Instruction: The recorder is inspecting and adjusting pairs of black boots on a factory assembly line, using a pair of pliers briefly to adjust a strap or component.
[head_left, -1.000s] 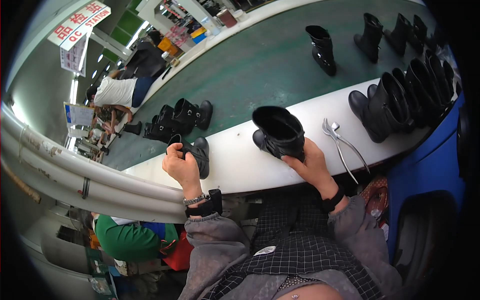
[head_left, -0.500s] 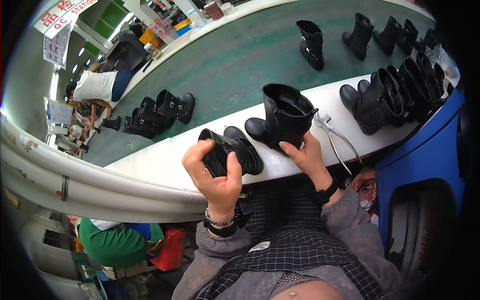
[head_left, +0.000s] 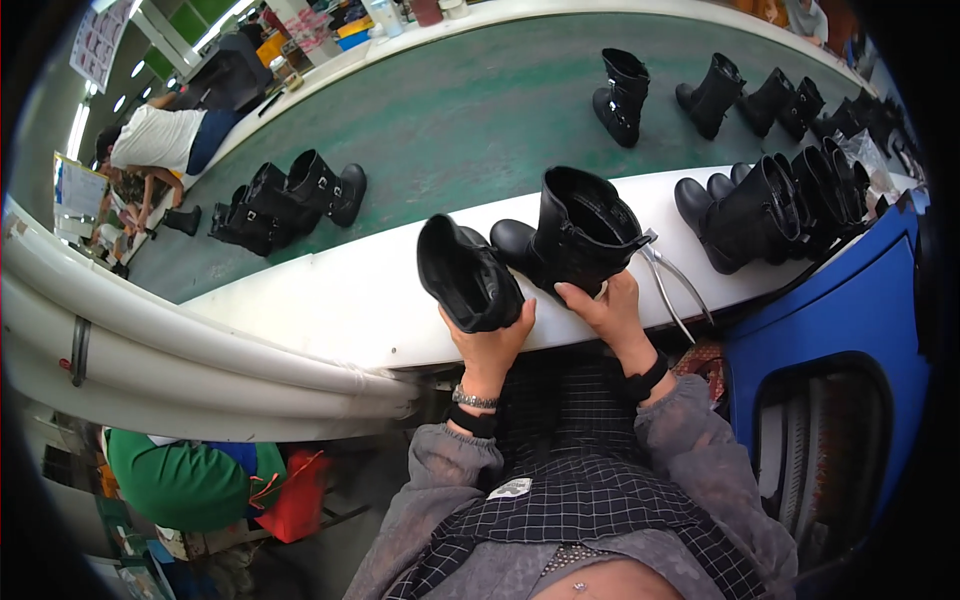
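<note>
In front of me two black boots stand side by side at the white ledge, their shaft openings turned up toward me. My left hand (head_left: 490,345) is closed round the lower back of the left boot (head_left: 462,275), thumb on its right side. The right boot (head_left: 580,225), with its toe pointing left, is gripped low at its back by my right hand (head_left: 610,310). Fingers of both hands are partly hidden behind the boots. Metal pincers (head_left: 668,275) lie just right of the right boot, handles toward me.
More black boots (head_left: 750,215) crowd the ledge (head_left: 300,305) at the right. Beyond it, a green conveyor belt (head_left: 450,120) carries several boots. White pipes (head_left: 200,350) run along the left, and a blue machine (head_left: 820,310) stands at the right. A co-worker (head_left: 165,138) leans over at the far left.
My left hand has closed on the left boot, which now stands more upright with its opening toward me. My right hand keeps its hold. The whole view has shifted slightly.
</note>
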